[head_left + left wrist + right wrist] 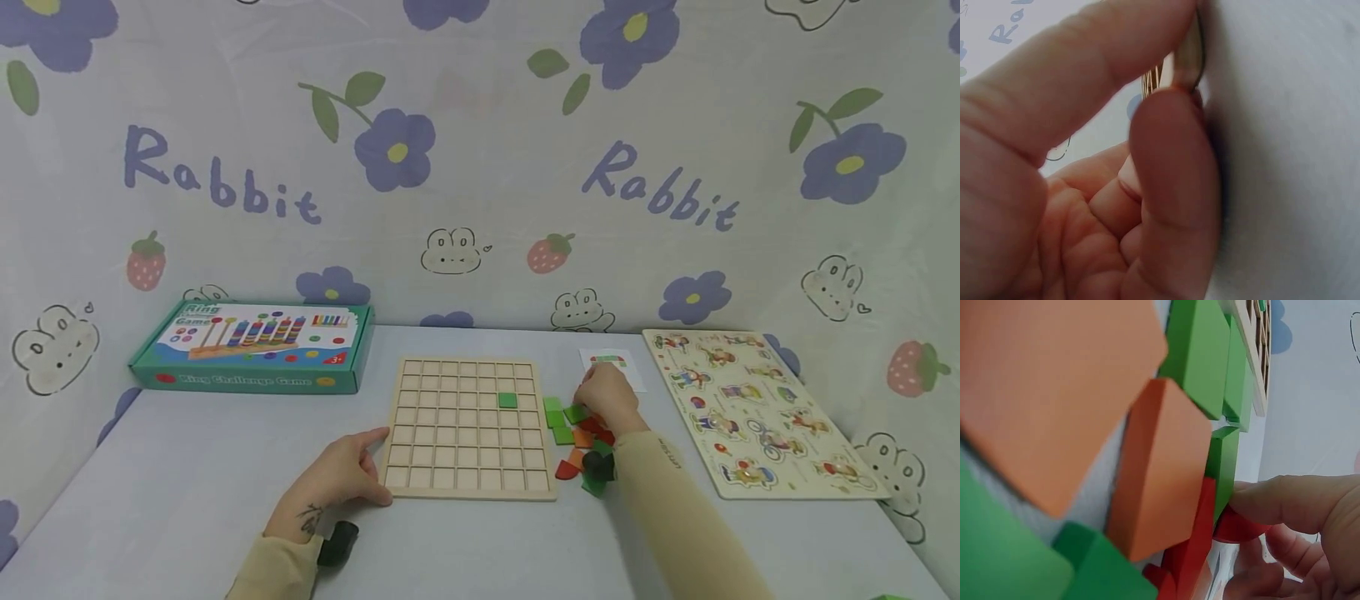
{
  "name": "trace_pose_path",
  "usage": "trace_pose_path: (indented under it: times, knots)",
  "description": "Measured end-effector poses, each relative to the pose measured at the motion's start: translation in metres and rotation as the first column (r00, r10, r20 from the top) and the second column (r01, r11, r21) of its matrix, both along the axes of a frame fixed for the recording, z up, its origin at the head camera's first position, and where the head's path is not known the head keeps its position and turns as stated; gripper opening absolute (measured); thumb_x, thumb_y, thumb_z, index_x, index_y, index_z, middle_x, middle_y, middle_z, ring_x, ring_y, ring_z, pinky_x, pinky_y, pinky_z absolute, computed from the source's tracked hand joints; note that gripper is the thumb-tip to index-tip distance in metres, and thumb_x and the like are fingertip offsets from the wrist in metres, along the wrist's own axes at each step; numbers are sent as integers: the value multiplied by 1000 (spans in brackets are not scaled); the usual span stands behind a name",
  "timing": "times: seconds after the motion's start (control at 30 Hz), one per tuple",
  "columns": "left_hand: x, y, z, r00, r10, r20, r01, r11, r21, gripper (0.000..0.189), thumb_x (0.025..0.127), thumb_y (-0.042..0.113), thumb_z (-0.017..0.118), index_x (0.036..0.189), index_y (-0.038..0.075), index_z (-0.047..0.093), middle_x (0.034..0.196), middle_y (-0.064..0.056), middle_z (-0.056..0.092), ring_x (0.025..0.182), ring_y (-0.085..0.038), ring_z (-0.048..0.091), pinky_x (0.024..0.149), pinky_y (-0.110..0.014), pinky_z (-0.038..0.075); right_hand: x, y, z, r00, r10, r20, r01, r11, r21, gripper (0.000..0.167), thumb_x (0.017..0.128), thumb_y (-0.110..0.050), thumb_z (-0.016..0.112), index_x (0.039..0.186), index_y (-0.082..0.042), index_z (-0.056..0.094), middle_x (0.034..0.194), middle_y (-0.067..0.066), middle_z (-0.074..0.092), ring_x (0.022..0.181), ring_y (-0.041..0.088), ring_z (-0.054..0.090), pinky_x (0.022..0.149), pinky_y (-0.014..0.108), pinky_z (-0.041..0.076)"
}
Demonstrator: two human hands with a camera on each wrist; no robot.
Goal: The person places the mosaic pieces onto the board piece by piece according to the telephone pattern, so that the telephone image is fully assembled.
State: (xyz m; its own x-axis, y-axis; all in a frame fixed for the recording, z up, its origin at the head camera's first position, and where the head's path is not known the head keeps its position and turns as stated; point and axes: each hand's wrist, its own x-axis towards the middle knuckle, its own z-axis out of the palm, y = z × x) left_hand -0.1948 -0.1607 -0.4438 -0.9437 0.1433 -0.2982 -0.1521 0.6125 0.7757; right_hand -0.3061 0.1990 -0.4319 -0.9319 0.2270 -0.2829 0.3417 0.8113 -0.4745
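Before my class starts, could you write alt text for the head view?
A right hand picks at loose green, orange and red pieces beside a wooden grid board holding one green square; the left hand touches the board's left edge. A game box lies further left.

Passage: tabletop (465, 550) before the grid board (468, 434); narrow gap between it and the green box (262, 382). Obstacles: loose tiles (562, 435) right of the grid board, then right sleeve (667, 500), then puzzle board (738, 417).

Box (251, 350): "Ring Challenge Game", "3+"; backdrop (495, 183): "Rabbit".
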Motion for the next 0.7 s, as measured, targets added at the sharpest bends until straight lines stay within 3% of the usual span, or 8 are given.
trace_pose_path:
  times: [0.17, 0.33, 0.53, 0.7]
  knots:
    - [0, 1, 1, 1000, 6, 8, -6, 1000, 0, 93, 56, -1, 83, 139, 7, 41, 59, -4, 52, 50, -12, 42, 48, -26, 33, 2, -6, 4, 999, 16, -31, -16, 1000, 12, 12, 77, -12, 63, 84, -5, 58, 81, 9, 57, 76, 23, 52, 58, 31, 38]
    - [-1, 0, 0, 1000, 9, 8, -9, 1000, 3, 93, 56, -1, 83, 139, 7, 41, 59, -4, 52, 50, -12, 42, 48, -25, 33, 2, -20, 9, 983, 86, -159, -95, 994, -49, 10, 77, -11, 64, 83, -5, 57, 80, 8, 57, 72, 21, 51, 56, 30, 37]
    - [0, 0, 0, 1000, 4, 9, -4, 1000, 1, 93, 56, 0, 83, 139, 7, 41, 59, -4, 53, 50, -12, 43, 48, -26, 33, -1, -44, 15, 948, 169, -269, -225, 955, -194, 11, 81, -8, 66, 88, -2, 60, 87, 12, 60, 77, 23, 54, 63, 31, 42]
    - [0, 0, 0, 1000, 4, 18, -4, 1000, -4, 93, 57, 1, 84, 139, 8, 41, 60, -4, 53, 51, -12, 43, 48, -26, 33, -7, -60, 10, 944, 188, -270, -255, 937, -240, 9, 83, -3, 63, 91, -1, 62, 92, 12, 62, 81, 23, 55, 66, 30, 44]
